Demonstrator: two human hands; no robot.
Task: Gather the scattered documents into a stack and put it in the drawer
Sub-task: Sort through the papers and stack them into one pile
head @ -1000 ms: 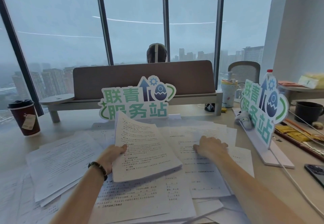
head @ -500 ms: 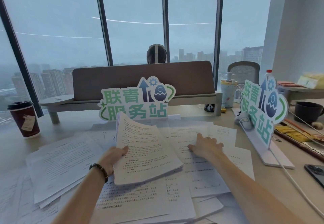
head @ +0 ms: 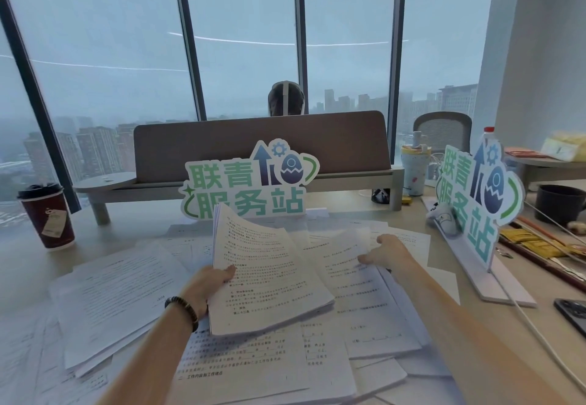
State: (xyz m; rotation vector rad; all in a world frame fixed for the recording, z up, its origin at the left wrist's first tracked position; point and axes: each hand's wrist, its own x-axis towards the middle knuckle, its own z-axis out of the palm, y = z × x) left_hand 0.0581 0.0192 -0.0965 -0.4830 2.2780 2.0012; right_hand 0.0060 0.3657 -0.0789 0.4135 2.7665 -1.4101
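Observation:
White printed documents (head: 120, 296) lie scattered over the desk in front of me. My left hand (head: 209, 287), with a dark bead bracelet on its wrist, grips the left edge of a thick stack of papers (head: 269, 277) and holds it tilted above the others. To its right, my right hand (head: 385, 251) pinches the upper edge of a loose sheet (head: 348, 265) and lifts that edge off the pile. More sheets (head: 260, 366) overlap beneath both arms. No drawer is in view.
A dark red paper cup (head: 47, 214) stands at the far left. A green sign (head: 250, 185) stands behind the papers, a second sign (head: 478, 201) on the right. A black mug (head: 558, 203), a phone (head: 574, 314) and a white cable (head: 539, 335) lie right. A person sits behind the divider (head: 260, 144).
My right hand went from lying flat on the papers to pinching a sheet and raising its edge. The stack in my left hand tilted up a little.

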